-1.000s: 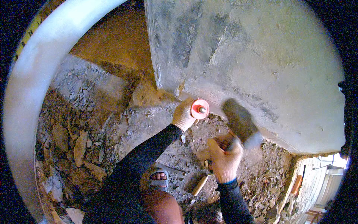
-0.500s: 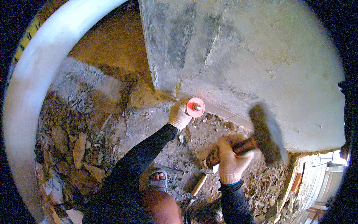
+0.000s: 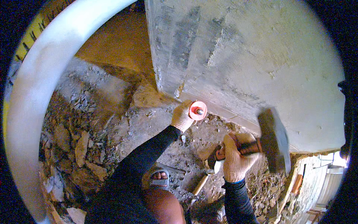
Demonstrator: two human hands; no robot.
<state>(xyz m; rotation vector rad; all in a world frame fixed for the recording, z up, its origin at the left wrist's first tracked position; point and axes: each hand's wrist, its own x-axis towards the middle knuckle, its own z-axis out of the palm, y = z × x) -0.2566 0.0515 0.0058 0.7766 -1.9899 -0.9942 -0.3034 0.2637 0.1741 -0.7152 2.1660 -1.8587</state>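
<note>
Gloved in a pale knit, my left hand (image 3: 182,115) is closed round a chisel (image 3: 198,111) with a round red hand guard. Its metal striking end points up toward me, and its tip is hidden below the guard, near the foot of the grey wall (image 3: 238,63). My right hand (image 3: 236,160), also gloved, grips a hammer (image 3: 275,140) by its dark and orange handle. The big steel head is held to the right of the chisel, apart from it, and is slightly blurred.
On the dirt lies a tool with a wooden handle (image 3: 201,184), below my right hand. Broken stones (image 3: 82,149) and rubble cover the ground at the left. A thick pale curved pipe (image 3: 28,119) runs along the left rim. My sandalled foot (image 3: 160,178) rests between my arms.
The hammer has shifted slightly right and shows less blur. Both hands and the wall sit a little farther right in the picture. Each hand keeps its hold.
</note>
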